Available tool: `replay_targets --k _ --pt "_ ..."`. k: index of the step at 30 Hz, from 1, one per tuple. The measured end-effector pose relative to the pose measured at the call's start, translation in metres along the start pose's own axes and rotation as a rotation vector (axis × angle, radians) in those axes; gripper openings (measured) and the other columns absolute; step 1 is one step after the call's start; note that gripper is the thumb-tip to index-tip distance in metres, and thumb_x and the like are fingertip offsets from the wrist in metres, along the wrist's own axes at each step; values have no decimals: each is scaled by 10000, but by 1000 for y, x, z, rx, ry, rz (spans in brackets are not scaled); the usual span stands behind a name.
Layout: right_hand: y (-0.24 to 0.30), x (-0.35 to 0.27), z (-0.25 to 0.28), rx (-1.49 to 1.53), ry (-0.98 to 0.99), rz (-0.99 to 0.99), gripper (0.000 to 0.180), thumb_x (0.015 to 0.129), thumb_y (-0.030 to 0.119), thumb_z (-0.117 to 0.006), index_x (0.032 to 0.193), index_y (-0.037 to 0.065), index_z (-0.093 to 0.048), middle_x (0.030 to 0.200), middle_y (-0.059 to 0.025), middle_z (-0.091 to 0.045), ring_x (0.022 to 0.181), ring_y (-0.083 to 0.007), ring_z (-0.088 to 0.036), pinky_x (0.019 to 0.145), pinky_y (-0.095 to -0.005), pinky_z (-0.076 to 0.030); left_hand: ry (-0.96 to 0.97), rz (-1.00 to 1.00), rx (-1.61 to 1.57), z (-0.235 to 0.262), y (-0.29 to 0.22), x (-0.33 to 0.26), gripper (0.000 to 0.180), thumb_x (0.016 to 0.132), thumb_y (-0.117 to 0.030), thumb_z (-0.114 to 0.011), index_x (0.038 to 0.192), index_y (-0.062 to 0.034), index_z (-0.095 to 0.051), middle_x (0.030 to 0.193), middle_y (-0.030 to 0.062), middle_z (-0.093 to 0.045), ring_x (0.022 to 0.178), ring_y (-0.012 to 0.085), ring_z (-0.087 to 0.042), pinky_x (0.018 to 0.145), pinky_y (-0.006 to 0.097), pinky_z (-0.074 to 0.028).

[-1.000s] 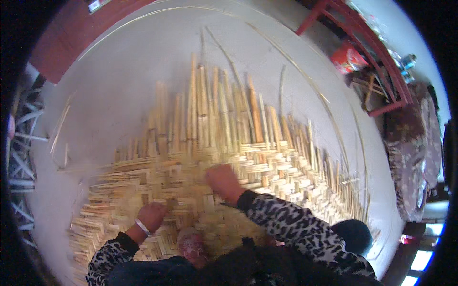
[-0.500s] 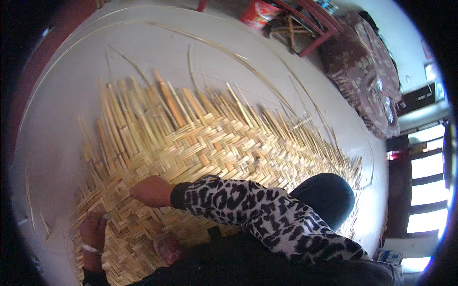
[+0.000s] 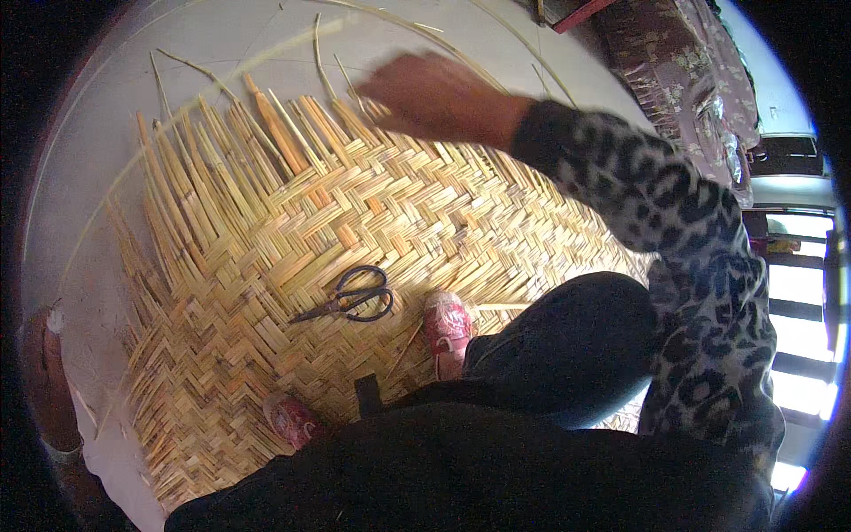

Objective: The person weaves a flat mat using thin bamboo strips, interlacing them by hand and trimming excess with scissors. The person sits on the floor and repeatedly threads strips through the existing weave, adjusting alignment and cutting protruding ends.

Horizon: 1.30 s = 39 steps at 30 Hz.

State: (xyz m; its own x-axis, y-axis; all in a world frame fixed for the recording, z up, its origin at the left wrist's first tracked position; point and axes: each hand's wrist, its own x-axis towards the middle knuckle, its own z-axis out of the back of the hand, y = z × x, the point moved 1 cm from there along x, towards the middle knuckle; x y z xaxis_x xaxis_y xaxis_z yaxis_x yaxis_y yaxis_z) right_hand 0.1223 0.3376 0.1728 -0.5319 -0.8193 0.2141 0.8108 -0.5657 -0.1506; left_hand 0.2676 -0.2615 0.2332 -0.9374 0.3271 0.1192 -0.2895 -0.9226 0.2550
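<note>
A large herringbone mat of woven pale strips, like split bamboo [image 3: 390, 204], lies beneath me, its loose ends fanning out along the far side. Beyond the mat's left edge, my left hand [image 3: 46, 377] looks closed, with a white patch at a fingertip. A long thin bamboo strip [image 3: 151, 151], blurred, arcs up and rightward from those fingertips. My right hand [image 3: 434, 97] is stretched over the far loose ends; motion smears its fingers. Dark-handled scissors [image 3: 350, 297] lie on the weave, apart from both hands.
My red shoes [image 3: 448, 328] stand on the mat, with my bent knee [image 3: 576, 328] at the right. Long thin strips [image 3: 390, 18] lie across the pale floor [image 3: 115, 80]. A patterned cloth [image 3: 660, 71] covers furniture at the upper right.
My right hand has swung from the mat's left part to its far edge. My left hand has moved left, off the mat. The scissors and right shoe have come into view.
</note>
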Motion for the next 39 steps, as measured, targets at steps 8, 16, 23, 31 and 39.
replay_targets --k 8,16,23,31,39 --pt "151 -283 -62 421 794 -380 393 812 299 -677 1119 72 -584 975 -139 -614 956 -318 -608 799 -452 -482 355 163 -552 2 -122 35 253 926 -116 -486 1108 8 -610 818 124 -609 739 201 -591 714 323 -476" --pt "227 -380 -89 277 542 -800 304 842 158 -614 1145 133 -597 953 -75 -638 920 -286 -621 797 -418 -487 495 72 -888 -55 -254 64 236 947 -192 -503 1010 5 -615 754 108 -620 642 206 -600 608 340 -477" --pt "118 -306 -33 19 106 -718 244 852 180 -588 1093 148 -604 786 -25 -535 732 -216 -580 679 -381 -463 715 35 -1228 -112 -329 71 174 928 -157 -519 898 2 -585 663 71 -615 544 154 -605 512 301 -505" --pt "77 -206 -52 216 2 -793 131 866 198 -571 981 139 -590 826 -62 -621 810 -252 -654 694 -391 -507 779 104 -1246 -78 -310 107 132 907 -109 -561 953 8 -603 744 82 -632 612 151 -625 553 274 -525" --pt "93 -275 -96 516 266 -998 175 893 269 -583 993 134 -631 904 -92 -643 865 -316 -648 805 -457 -498 819 229 -1185 -62 -302 97 161 892 -39 -562 1030 31 -604 850 124 -639 766 192 -675 631 338 -581"
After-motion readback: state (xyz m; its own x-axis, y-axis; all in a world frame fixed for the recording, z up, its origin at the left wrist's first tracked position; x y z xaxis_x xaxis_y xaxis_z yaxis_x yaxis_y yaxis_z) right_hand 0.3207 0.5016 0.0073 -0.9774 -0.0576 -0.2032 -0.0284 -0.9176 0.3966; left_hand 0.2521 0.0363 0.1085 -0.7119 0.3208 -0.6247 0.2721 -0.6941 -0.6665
